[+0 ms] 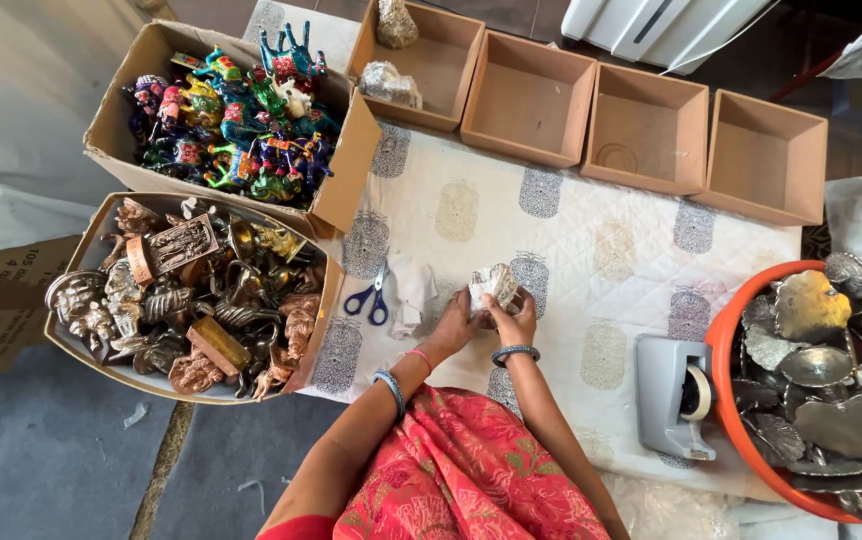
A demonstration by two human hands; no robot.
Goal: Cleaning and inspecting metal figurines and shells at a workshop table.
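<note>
1. Both hands close together on a small wrapped bundle over the quilted cloth: left hand beneath, right hand alongside.
2. Blue-handled scissors lie just left; a grey tape dispenser sits to the right.
3. Open cloth lies ahead.
4. Four brown trays line the far edge; cardboard boxes hold painted figurines and metal figurines; an orange tub holds metal plates.

Floor: dark grey carpet-like surface, with small white scraps. White quilted cloth with grey and beige block-printed motifs spread over it. White slatted plastic object at top edge. Even daylight, soft shadows.
</note>
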